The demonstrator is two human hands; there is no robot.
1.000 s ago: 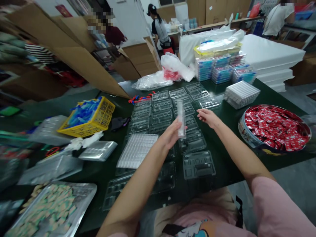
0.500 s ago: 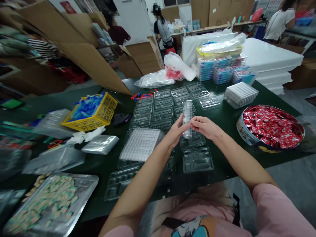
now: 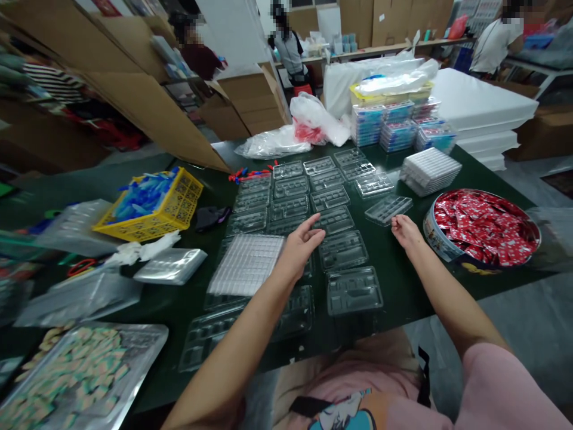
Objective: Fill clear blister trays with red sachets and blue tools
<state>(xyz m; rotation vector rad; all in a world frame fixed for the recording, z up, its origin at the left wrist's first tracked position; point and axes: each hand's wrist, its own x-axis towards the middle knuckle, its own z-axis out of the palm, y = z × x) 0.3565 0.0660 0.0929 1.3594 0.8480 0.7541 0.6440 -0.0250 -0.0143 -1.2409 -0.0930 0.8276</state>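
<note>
While my right hand (image 3: 406, 233) pinches a clear tray (image 3: 385, 210) by its rim, toward the table (image 3: 388, 263)'s right edge, my left hand (image 3: 298, 248) has fingers spread; probably light, kinda bendy, so rims work.

A bare lane of dark bench (image 3: 385, 257) runs between rows of clear trays (image 3: 344, 249) and the round tin (image 3: 440, 236). The right fingers (image 3: 399, 226), pinching a divided tray (image 3: 387, 209), block its middle; a stack of white trays (image 3: 430, 171) crowds its far end.
</note>
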